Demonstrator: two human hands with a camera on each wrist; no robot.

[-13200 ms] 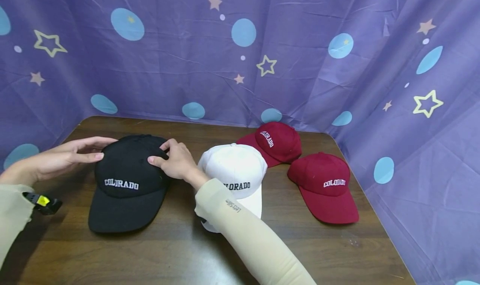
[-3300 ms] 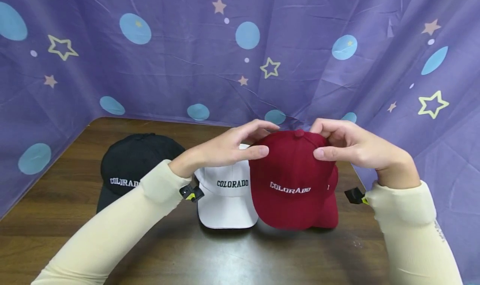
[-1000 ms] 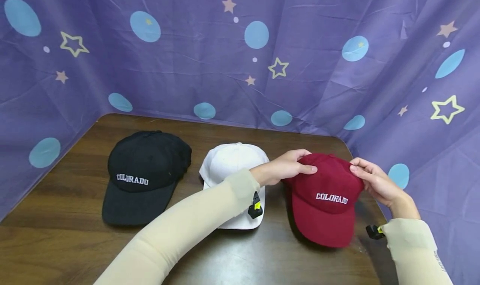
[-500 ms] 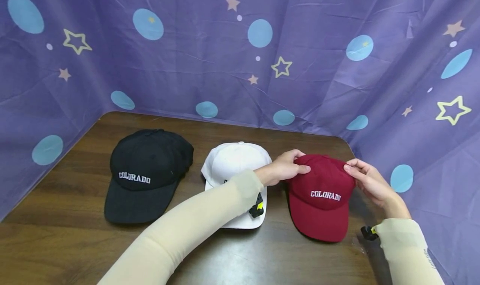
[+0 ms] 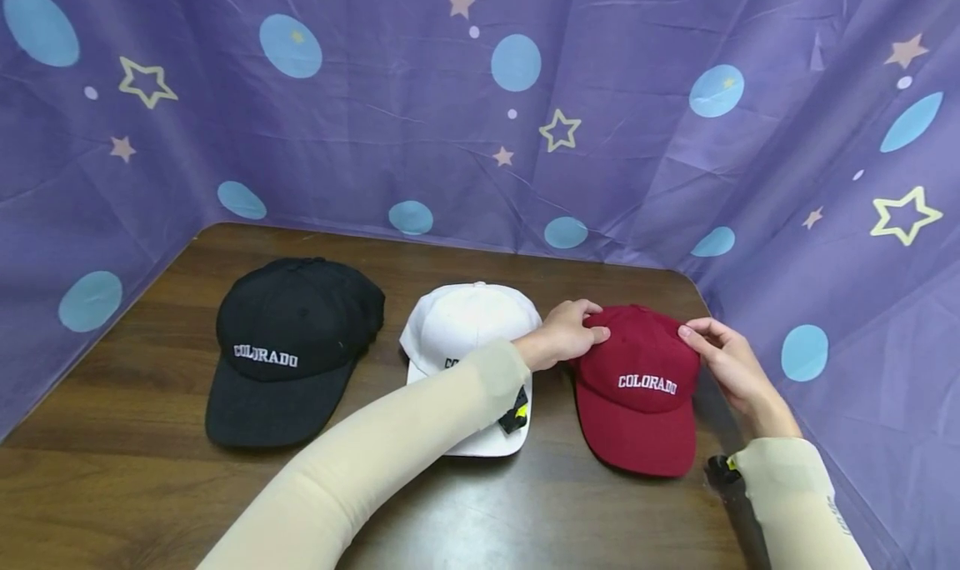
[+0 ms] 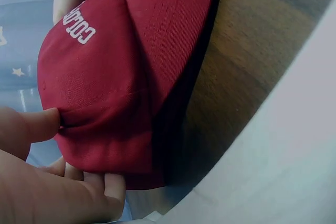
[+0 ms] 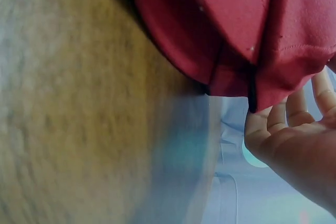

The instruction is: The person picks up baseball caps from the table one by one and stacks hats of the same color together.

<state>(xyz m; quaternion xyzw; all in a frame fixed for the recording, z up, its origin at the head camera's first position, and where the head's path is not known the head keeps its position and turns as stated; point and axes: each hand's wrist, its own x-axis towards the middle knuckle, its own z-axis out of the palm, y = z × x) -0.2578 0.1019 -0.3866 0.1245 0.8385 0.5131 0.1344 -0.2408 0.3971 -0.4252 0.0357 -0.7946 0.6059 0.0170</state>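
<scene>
A red baseball cap lettered COLORADO sits at the table's right, brim facing me. My left hand pinches the left of its crown; in the left wrist view the thumb presses a crease into the cloth, with curled fingers behind. On the opposite side my right hand holds the crown's edge between thumb and fingers, the fingers partly hidden behind it. Layered red edges of the cap show in the right wrist view. Under my left forearm lies a white cap, its lettering mostly covered.
A black COLORADO cap stands at the left of the wooden table. Purple curtains with stars and dots enclose the back and both sides.
Earlier both hands handled the black cap, then lifted a red cap over beside another red one. Now only one red cap is seen from above, set down and shifted slightly left.
</scene>
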